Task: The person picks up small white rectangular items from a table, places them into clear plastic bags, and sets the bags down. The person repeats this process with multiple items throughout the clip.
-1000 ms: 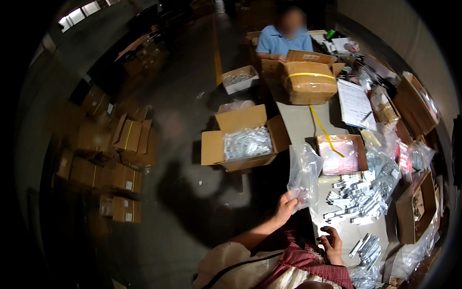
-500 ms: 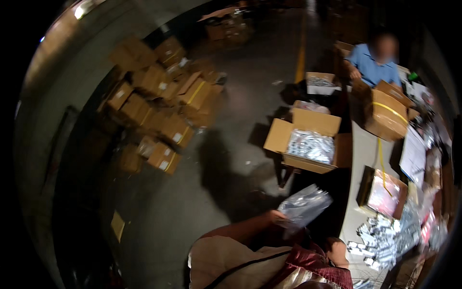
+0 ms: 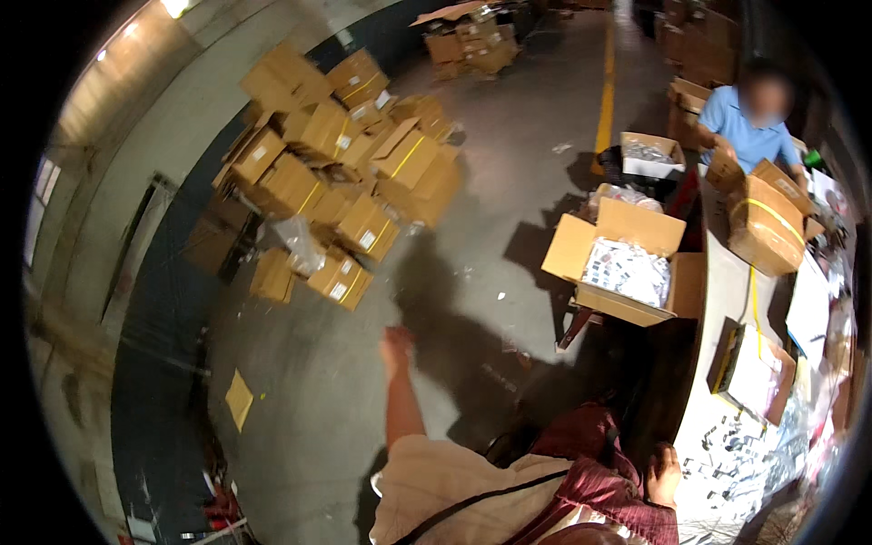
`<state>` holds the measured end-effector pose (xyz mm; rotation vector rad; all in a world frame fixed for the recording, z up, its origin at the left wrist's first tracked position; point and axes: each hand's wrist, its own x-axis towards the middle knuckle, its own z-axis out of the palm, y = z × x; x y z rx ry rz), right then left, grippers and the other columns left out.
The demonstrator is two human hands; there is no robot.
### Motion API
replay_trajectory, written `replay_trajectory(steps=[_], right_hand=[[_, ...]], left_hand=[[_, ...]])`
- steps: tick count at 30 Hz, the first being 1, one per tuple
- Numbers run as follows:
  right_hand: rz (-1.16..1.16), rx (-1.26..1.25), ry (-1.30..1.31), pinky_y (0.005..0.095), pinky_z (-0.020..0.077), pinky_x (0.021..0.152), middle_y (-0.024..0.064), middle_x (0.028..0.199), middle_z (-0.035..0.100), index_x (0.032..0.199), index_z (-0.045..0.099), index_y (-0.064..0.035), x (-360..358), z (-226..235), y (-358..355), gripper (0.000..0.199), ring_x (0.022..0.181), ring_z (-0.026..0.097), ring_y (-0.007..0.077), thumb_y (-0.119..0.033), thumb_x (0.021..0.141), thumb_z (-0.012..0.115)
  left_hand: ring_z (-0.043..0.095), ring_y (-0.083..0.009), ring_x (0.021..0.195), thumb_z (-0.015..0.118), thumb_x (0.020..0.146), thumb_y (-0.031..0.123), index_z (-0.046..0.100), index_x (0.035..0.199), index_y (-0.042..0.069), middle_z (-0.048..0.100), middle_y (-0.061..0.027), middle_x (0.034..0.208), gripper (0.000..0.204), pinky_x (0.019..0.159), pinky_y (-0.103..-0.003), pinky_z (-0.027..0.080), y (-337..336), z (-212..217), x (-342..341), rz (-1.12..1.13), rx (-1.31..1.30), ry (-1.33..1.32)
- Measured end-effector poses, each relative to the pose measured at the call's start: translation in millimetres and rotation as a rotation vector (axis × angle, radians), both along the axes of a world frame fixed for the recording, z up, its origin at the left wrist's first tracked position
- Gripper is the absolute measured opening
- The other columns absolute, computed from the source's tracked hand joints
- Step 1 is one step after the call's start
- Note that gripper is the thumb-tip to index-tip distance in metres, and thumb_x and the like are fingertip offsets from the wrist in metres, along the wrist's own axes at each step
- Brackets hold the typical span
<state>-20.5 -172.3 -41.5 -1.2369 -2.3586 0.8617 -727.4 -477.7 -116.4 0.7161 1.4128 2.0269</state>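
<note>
My left arm reaches out over the floor, and my left hand point(image 3: 395, 347) is slightly blurred, with nothing visible in it; its fingers look loosened. Beyond it, a clear plastic bag point(image 3: 302, 245) appears against the pile of cardboard boxes point(image 3: 350, 222), apart from my hand; whether it is airborne or resting there I cannot tell. My right hand point(image 3: 664, 476) rests at the near edge of the worktable point(image 3: 695, 413), fingers loosely bent and holding nothing. Right beside it, many small white and dark parts point(image 3: 727, 463) are spread on the tabletop.
An open carton point(image 3: 629, 272) full of small pale packets stands left of the table. A co-worker in a blue shirt point(image 3: 749, 132) sits at the far end, behind a taped carton point(image 3: 767, 227). Nearer is a smaller box point(image 3: 754, 368). A yellow sheet point(image 3: 239, 400) lies on the floor.
My left hand has swung left and outward and let go of the clear plastic bag, which is now over by the boxes. My right hand stays at the table edge. The view has shifted.
</note>
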Motion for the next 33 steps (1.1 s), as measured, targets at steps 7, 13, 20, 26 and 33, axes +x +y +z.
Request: replay_trajectory(steps=[7,13,20,26,33], right_hand=[[-0.032,0.084,-0.113,0.0461,0.0494,0.082,0.0209,0.112,0.061,0.096,0.066,-0.0003,32,-10,-40,0.025,0.091,0.059,0.0408,0.001,0.071,0.060],[-0.099,-0.018,-0.049,0.0432,0.0503,0.085,0.0171,0.118,0.060,0.106,0.065,-0.0028,43,12,-80,0.034,0.098,0.061,0.0353,-0.007,0.073,0.062],[-0.332,-0.089,-0.162,0.0413,0.0512,0.084,0.0136,0.116,0.060,0.113,0.060,-0.0051,39,37,-72,0.037,0.093,0.063,0.0343,-0.014,0.077,0.063],[-0.764,-0.034,-0.131,0.0432,0.0494,0.085,0.0139,0.113,0.060,0.113,0.060,-0.0055,33,38,-46,0.039,0.098,0.059,0.0364,-0.009,0.074,0.063],[-1.040,0.083,-0.021,0.0445,0.0459,0.082,0.0152,0.102,0.060,0.095,0.062,-0.0026,29,10,-37,0.022,0.095,0.057,0.0368,-0.007,0.074,0.060]], left_hand=[[0.065,-0.0313,0.090,0.061,0.088,0.032,0.059,0.116,0.009,0.068,-0.0158,0.106,0.036,0.079,-0.045,0.051,277,-135,319,-1.108,-0.714,0.774],[0.062,-0.0405,0.102,0.050,0.086,0.010,0.066,0.110,0.006,0.066,-0.0219,0.106,0.029,0.087,-0.049,0.051,335,-53,471,-1.588,-0.132,1.118],[0.064,-0.0338,0.100,0.050,0.093,0.012,0.067,0.106,0.006,0.068,-0.0148,0.104,0.022,0.089,-0.043,0.050,386,13,513,-1.831,0.212,1.061],[0.069,-0.0218,0.090,0.057,0.093,0.009,0.064,0.114,0.003,0.069,-0.0100,0.108,0.023,0.081,-0.031,0.053,425,63,538,-2.006,0.016,0.784],[0.049,-0.0177,0.126,0.060,0.096,0.016,0.047,0.140,0.001,0.051,-0.0134,0.139,0.048,0.101,-0.032,0.043,463,52,573,-2.531,-0.272,0.310]])
